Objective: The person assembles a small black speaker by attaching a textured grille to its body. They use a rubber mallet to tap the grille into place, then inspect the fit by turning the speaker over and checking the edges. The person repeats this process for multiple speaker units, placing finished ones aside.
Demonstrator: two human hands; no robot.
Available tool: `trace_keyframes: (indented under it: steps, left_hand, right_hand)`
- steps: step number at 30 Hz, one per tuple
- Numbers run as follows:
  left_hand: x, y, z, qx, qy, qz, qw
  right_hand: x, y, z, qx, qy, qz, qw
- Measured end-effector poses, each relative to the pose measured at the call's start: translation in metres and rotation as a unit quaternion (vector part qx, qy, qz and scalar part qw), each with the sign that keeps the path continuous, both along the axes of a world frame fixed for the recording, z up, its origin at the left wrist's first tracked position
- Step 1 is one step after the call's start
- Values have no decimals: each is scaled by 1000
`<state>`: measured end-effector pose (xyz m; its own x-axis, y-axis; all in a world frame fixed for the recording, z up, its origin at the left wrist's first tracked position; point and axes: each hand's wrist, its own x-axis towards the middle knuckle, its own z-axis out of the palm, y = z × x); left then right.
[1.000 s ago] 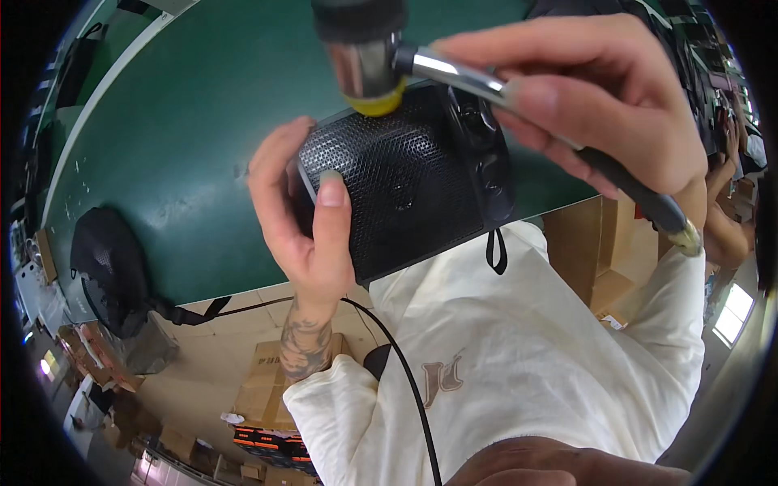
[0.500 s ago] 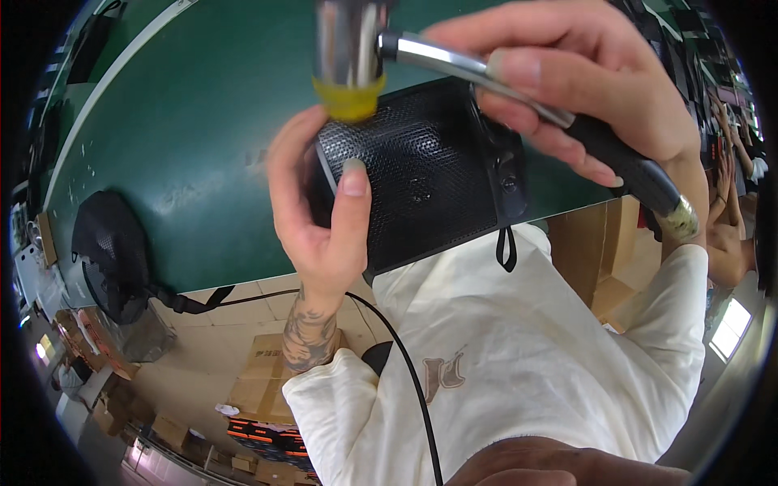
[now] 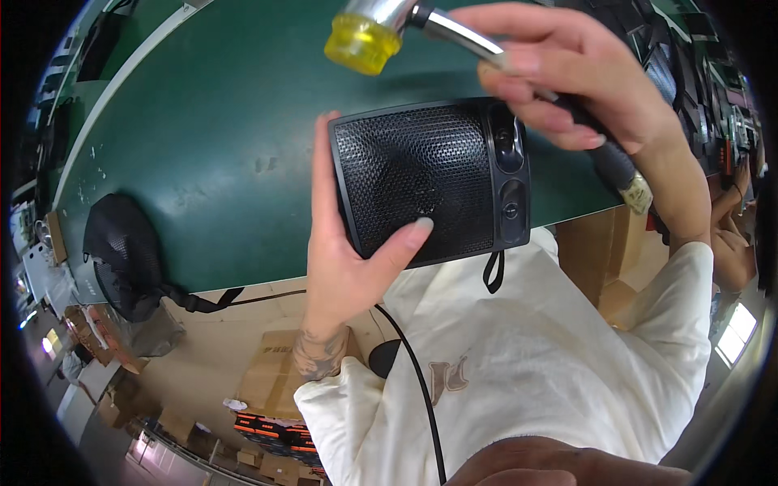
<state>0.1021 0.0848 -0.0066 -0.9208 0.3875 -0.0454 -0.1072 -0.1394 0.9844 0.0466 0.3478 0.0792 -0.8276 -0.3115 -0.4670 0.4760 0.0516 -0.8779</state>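
Observation:
A black speaker (image 3: 421,182) with a mesh grille and a strap loop lies at the front edge of the green table. My left hand (image 3: 348,243) grips its left side, the thumb on the grille and the fingers along the far left edge. In my right hand (image 3: 575,81) is a mallet (image 3: 363,42) with a clear yellow head, a metal shaft and a dark grip. The mallet's head hangs above the table beyond the speaker's far left corner, apart from it.
On the table's left edge sits a black mesh bag (image 3: 121,243) with a strap. A black cable (image 3: 421,381) runs across my shirt. Cardboard boxes (image 3: 279,373) stand on the floor below. Dark panels (image 3: 689,73) lie at the far right, where another person's arms (image 3: 729,219) show.
The mallet has lifted away from the speaker's left edge, its head now farther off. The speaker sits more squarely, and my left hand has slid down and right along it.

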Motion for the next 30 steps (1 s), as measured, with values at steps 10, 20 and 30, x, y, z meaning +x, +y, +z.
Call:
trace_keyframes:
  steps: [10,20,30]
  left_hand:
    - [-12,-14,-11,-67,249,-36,965]
    - [-9,0,-17,-151,78,-58,984]
    - [7,-9,-33,-7,109,-92,990]
  right_hand:
    - [20,-1,7,-42,86,5,995]
    - [36,27,-30,-13,266,-77,961]
    - [72,-9,-45,-108,331,-231,909]
